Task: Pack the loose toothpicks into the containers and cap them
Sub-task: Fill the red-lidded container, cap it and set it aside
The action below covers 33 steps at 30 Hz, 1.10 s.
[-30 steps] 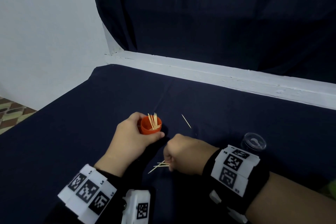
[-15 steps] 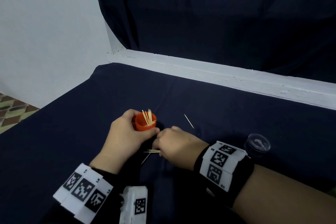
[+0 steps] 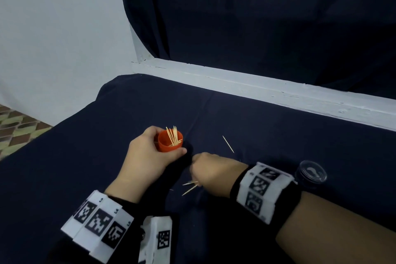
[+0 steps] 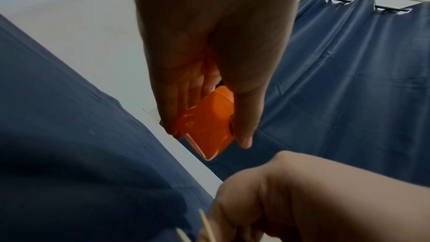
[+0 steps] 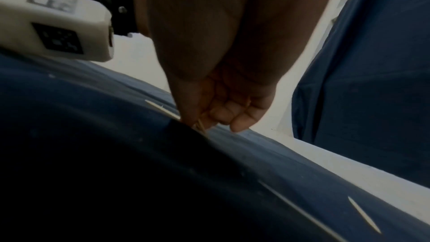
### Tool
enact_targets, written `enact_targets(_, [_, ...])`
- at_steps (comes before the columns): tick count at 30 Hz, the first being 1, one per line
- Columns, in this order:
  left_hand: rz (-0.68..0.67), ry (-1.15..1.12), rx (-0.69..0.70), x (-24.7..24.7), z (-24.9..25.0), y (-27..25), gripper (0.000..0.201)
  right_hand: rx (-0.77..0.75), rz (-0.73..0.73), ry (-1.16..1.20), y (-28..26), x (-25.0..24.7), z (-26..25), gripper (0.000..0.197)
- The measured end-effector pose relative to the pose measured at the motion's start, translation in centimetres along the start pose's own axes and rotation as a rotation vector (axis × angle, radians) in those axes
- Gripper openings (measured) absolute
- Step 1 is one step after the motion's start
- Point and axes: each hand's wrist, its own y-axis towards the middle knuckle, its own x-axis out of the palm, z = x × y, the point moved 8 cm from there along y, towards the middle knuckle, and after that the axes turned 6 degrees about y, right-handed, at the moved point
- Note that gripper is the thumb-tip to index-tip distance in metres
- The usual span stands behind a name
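Observation:
My left hand [image 3: 150, 156] grips an open orange container [image 3: 170, 142], also seen in the left wrist view as the orange container [image 4: 209, 126], with several toothpicks [image 3: 173, 136] standing in it. Just right of it my right hand [image 3: 211, 170] rests low on the dark cloth, fingers curled and pinching a few toothpicks [image 3: 189, 187] whose ends stick out to the left. The right wrist view shows those pinched toothpicks [image 5: 200, 125] under the curled fingers [image 5: 232, 115]. One loose toothpick [image 3: 228, 144] lies on the cloth beyond the right hand.
A clear round cap [image 3: 311, 172] lies on the cloth behind my right wrist. Two more loose toothpicks [image 5: 363, 216] show near the right wrist camera. A white ledge [image 3: 257, 88] and a dark curtain [image 3: 257, 17] bound the far side; the cloth's left edge drops to the floor.
My right hand slid left toward the container half a second ago, then drew back slightly, keeping toothpicks pinched against the cloth. The left hand still holds the container.

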Motion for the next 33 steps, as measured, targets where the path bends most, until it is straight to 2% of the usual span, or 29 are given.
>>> enact_targets(2, [-0.021, 0.002, -0.004, 0.1, 0.2, -0.1, 0.045, 0.083, 0.091, 0.170, -0.8, -1.2, 3.1, 0.021])
enact_targets(7, [-0.046, -0.011, -0.013, 0.8, 0.7, -0.2, 0.046, 0.427, 0.390, 0.322, -2.8, -4.2, 12.5, 0.012])
enact_targets(11, [-0.068, -0.023, -0.021, 1.4, 0.7, -0.2, 0.048, 0.546, 0.398, 0.406, -1.8, -3.5, 14.4, 0.009])
enact_targets(16, [-0.071, -0.027, -0.028, 1.5, 0.3, 0.1, 0.046, 0.520, 0.352, 0.406, 0.1, -3.5, 13.0, 0.015])
enact_targets(20, [-0.079, -0.034, -0.033, 1.9, 0.3, 0.1, 0.046, 0.490, 0.312, 0.297, 0.4, -3.7, 11.7, 0.005])
enact_targets(22, [-0.090, -0.032, -0.034, 2.1, 0.4, 0.0, 0.046, 0.482, 0.265, 0.232, 0.5, -3.4, 11.0, 0.021])
enact_targets(24, [-0.096, -0.029, -0.030, 2.3, 0.5, 0.0, 0.045, 0.446, 0.211, 0.191, 0.4, -3.1, 10.6, 0.020])
enact_targets(26, [-0.099, -0.025, -0.024, 2.3, 0.6, -0.1, 0.045, 0.386, 0.167, 0.172, 0.0, -2.9, 10.3, 0.009])
enact_targets(33, [-0.104, -0.031, -0.006, 2.8, 1.3, 0.0, 0.044, 0.283, 0.048, 0.153, -3.3, -1.7, 8.1, 0.017])
